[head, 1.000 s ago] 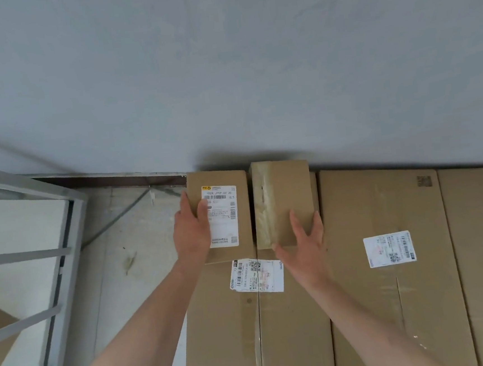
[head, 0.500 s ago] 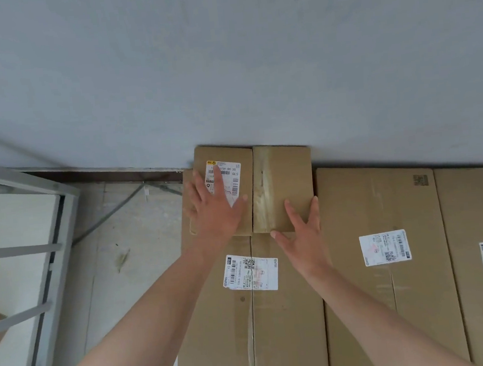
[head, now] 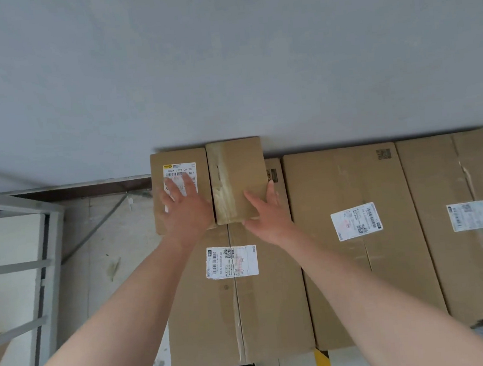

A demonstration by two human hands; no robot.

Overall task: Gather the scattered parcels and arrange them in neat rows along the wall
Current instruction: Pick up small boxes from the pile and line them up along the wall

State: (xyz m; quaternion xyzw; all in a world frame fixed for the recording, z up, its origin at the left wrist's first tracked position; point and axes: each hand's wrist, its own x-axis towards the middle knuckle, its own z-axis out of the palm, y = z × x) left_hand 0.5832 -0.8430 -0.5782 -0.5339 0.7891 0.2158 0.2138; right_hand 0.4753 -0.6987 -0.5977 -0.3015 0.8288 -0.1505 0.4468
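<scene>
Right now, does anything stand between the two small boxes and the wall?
Nothing visible does. The labelled small box and the taped small box sit side by side on the large box, far edges seemingly at the wall.

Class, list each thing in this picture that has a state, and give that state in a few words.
Small brown cardboard box with white shipping label: closed, lying on the large carton, at the wall.
Small brown cardboard box sealed with clear tape: shut, touching the labelled box's right side.
Large brown cardboard carton: taped shut, bearing both.
Left hand: open, flat on labelled box.
Right hand: open, touching taped box.
</scene>
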